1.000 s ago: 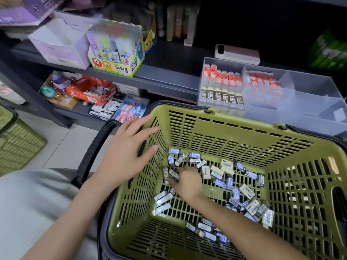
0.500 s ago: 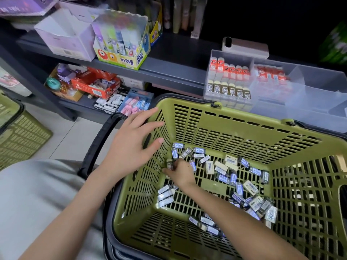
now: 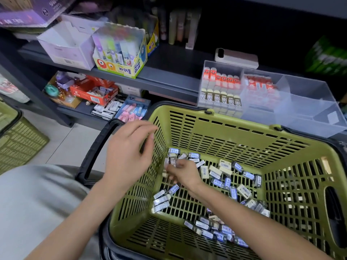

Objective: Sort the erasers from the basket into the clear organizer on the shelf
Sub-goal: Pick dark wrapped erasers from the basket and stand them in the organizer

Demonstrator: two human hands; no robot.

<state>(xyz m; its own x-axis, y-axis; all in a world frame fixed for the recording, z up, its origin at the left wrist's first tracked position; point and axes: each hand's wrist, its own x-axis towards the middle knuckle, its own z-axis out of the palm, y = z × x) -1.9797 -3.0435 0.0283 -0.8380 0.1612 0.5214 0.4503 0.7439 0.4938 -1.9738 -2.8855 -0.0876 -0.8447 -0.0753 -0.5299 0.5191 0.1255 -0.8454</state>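
Being pinched by the right hand (image 3: 185, 171) inside the basket (image 3: 234, 119) is an eraser (image 3: 172, 161), while the left hand (image 3: 125, 158) is held loosely spread.

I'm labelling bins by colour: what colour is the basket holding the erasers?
Olive green, with black handles; the basket shows best in the head view.

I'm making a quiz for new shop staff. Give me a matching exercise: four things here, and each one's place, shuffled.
1. phone
2. glue box
3. right hand
4. left hand

A. inside the green basket, among erasers
B. on the shelf, left of the clear organizer
C. over the basket's left rim
D. behind the organizer

Pairs: 1-D, 2-B, 3-A, 4-C.
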